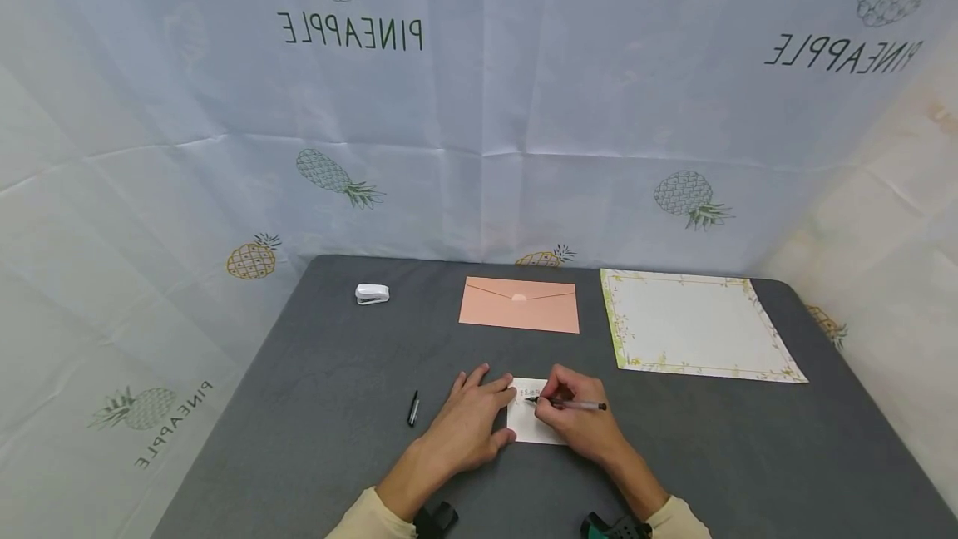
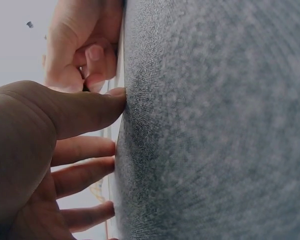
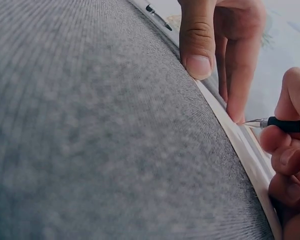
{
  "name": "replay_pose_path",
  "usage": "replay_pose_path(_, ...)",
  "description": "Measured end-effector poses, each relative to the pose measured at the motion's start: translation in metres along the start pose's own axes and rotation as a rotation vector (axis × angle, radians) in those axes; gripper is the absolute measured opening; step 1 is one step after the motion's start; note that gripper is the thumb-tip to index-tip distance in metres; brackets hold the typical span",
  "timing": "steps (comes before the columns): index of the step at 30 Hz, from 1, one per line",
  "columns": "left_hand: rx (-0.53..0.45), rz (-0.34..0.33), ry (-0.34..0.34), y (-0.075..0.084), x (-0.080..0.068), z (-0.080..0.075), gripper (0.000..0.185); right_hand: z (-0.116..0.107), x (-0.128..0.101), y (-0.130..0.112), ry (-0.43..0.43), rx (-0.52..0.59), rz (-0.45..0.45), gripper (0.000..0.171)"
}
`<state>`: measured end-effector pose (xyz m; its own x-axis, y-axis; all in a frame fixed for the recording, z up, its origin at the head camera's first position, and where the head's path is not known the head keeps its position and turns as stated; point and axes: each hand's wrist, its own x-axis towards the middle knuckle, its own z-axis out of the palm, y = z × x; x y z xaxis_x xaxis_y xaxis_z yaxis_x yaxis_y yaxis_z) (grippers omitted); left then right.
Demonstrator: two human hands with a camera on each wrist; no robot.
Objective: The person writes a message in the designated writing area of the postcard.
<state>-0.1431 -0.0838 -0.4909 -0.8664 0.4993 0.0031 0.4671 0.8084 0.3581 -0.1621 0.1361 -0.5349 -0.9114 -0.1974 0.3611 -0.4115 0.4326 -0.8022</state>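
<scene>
A: Near edge of the table, centre: what lies under the hands?

B: A small white card, flat on the grey surface. The left hand rests on its left margin, fingers straight and spread, pressing it down. In the left wrist view, the thumb touches the card's edge.

A: And the right hand?

B: Curled round a pen, pinching it. The tip meets the card's upper part, where faint writing shows; the words are too small to read.

A: Other items?

B: A pen cap lies just left of the left hand. Towards the far edge: a white stapler-like object at the left, a pink envelope at the centre, flap closed, and a floral-bordered sheet at the right. All are well apart from the hands.
</scene>
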Motion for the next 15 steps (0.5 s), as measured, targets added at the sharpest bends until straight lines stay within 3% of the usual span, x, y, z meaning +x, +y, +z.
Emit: replay_pose_path(15,0.003,0.001,-0.004,0.0012,-0.0009,-0.0018,0.059,0.0025,-0.0007,0.0001,-0.034,-0.032,0.008,0.036)
